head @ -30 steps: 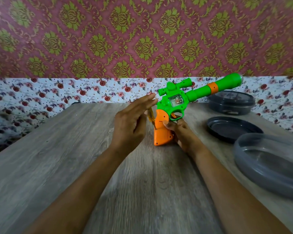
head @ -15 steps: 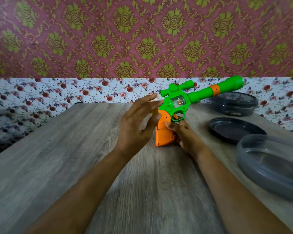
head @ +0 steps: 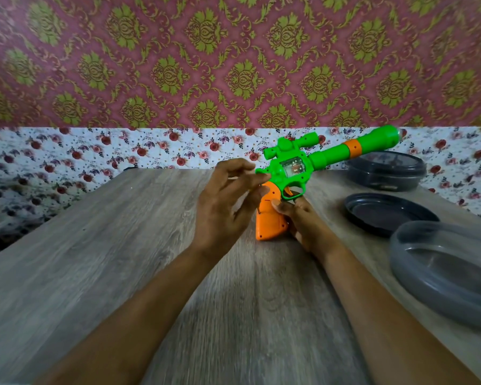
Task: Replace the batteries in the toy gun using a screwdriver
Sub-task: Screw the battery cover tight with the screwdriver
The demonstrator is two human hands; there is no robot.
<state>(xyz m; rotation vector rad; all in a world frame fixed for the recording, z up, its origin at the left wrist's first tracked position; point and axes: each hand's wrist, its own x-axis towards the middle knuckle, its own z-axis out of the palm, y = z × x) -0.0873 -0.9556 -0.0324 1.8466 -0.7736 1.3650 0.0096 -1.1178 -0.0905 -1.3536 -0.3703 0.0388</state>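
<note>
Nearest us, at the right edge of the frame, a see-through grey tub [head: 442,276] lies on the table [head: 95,259]. In the middle our right hand [head: 303,220] grips the orange handle of the toy gun [head: 289,173]. The gun stands on the table, its barrel pointing to the upper right. Our left hand [head: 225,207] touches the gun's back with bent fingers; we cannot tell if it holds anything. Farther back on the right sit a dark lid [head: 386,215] and a dark box [head: 386,173].
</note>
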